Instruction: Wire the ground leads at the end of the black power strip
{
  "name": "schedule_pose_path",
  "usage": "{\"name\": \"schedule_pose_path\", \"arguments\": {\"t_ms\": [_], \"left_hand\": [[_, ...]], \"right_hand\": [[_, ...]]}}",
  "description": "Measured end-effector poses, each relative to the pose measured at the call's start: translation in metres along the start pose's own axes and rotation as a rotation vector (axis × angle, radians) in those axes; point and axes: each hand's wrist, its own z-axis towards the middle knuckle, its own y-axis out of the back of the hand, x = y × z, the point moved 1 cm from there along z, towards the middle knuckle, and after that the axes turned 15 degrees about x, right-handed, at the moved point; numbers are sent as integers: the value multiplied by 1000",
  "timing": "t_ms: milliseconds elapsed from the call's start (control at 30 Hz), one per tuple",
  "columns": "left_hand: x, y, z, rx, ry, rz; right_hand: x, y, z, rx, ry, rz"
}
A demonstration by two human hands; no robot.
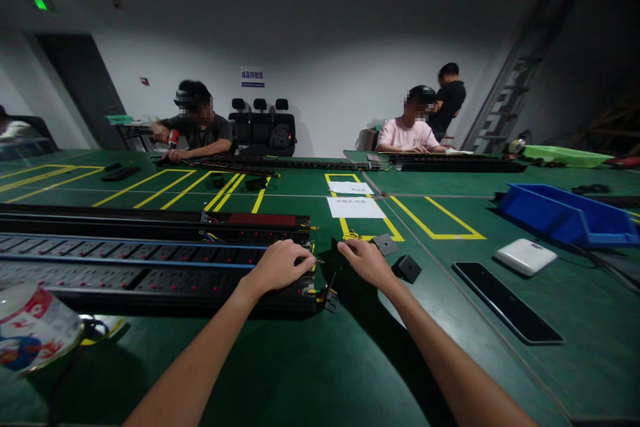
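Long black socket strips (190,278) with red dots lie side by side on the green table, their ends near the middle. My left hand (283,265) rests over the end of one strip, fingers curled round something I cannot make out. Just right of the strip ends, my right hand (364,259) pinches a small dark piece, perhaps a plate, too small to name. Below the gap between my hands, a small black end piece (331,300) sits by the strip end. A grey plate (385,244) and a black block (407,268) lie beside my right hand.
A dark tablet (507,303), a white box (526,257) and a blue bin (567,215) are on the right. Paper sheets (356,207) lie ahead. A printed container (37,330) stands at the near left. Across the table, people (203,130) work at more strips.
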Motion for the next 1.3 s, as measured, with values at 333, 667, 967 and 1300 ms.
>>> {"name": "schedule_pose_path", "arguments": {"t_ms": [333, 667, 967, 1300], "left_hand": [[-1, 1, 0, 12, 13, 0], [-2, 2, 0, 26, 10, 35], [-2, 1, 1, 11, 2, 32], [-1, 0, 0, -3, 7, 22]], "right_hand": [[8, -6, -2, 78, 177, 123], [15, -15, -1, 179, 273, 280], [4, -21, 5, 216, 235, 479], [8, -18, 2, 262, 152, 540]]}}
